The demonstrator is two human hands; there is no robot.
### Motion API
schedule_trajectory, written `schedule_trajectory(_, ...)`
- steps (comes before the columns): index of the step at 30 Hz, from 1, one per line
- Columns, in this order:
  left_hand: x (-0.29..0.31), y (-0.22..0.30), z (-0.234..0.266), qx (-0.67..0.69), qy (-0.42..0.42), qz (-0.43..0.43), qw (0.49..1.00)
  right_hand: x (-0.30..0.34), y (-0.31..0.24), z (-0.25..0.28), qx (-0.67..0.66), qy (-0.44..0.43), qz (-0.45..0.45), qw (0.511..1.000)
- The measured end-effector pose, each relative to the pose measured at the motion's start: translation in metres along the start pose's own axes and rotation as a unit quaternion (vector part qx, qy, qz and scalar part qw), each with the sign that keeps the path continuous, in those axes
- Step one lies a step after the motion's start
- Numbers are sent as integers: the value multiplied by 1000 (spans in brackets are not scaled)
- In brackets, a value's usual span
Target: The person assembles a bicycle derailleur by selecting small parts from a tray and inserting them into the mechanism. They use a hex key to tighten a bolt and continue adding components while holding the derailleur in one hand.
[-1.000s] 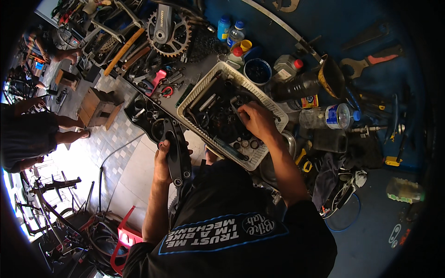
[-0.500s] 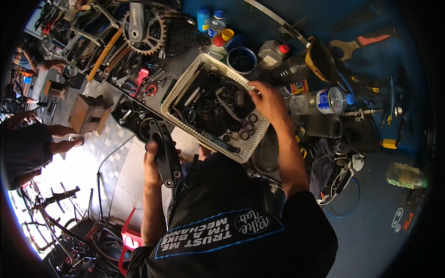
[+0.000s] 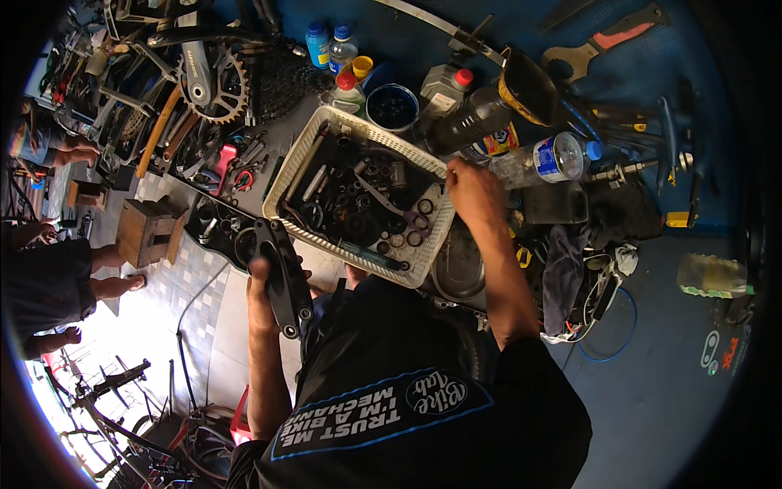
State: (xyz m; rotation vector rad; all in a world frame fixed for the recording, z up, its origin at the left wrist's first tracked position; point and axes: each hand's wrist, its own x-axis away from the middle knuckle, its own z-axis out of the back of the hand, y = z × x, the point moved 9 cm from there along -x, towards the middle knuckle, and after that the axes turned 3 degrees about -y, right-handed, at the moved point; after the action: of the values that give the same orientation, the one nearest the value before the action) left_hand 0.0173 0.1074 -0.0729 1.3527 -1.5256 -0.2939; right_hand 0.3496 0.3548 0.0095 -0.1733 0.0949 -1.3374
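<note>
My left hand (image 3: 259, 285) is closed round a pair of black bicycle crank arms (image 3: 282, 281), which lie side by side, held upright beside the basket's near left corner. Small round holes show at their lower ends. My right hand (image 3: 475, 191) has its fingers curled at the right rim of a cream plastic basket (image 3: 295, 167); its fingertips are partly hidden. Inside the basket are small metal parts, several rings (image 3: 414, 238), a silver tube (image 3: 314, 183) and a grey arm-shaped piece (image 3: 379, 194).
Behind the basket stand a blue tub (image 3: 393, 107), bottles with coloured caps and a dark jug (image 3: 468, 122). A clear bottle (image 3: 560, 157) lies to the right. Chainrings (image 3: 220, 90) and tools crowd the far left. A wooden stool (image 3: 149, 232) and other people are at the left.
My view has shifted a little. My right hand has moved slightly nearer along the basket's right rim, and the basket sits a little closer to me. The crank arms stay in my left hand.
</note>
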Motion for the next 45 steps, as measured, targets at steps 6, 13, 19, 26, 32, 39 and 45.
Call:
schedule_trajectory(6, 0, 1, 0, 21, -14, 8, 1000, 11, -20, -57, 142, 41, 97, 984)
schedule_trajectory(13, 0, -2, 0, 16, -13, 11, 1000, -4, -34, -87, 176, -44, 134, 974)
schedule_trajectory(19, 4, 2, -1, 24, -20, -1, 999, 16, -58, -38, 67, 77, 168, 980)
schedule_trajectory(26, 2, 2, 0, 29, -25, 5, 999, 20, -114, -51, -140, 20, 128, 982)
schedule_trajectory(32, 1, 5, -5, 20, -24, -5, 999, 34, -172, -75, -71, 17, 197, 978)
schedule_trajectory(39, 6, 4, -3, 3, -19, -2, 1000, 28, -165, -87, -132, -51, 154, 978)
schedule_trajectory(45, 9, 0, 0, 35, -10, -2, 999, 5, -50, -67, -58, 20, 27, 998)
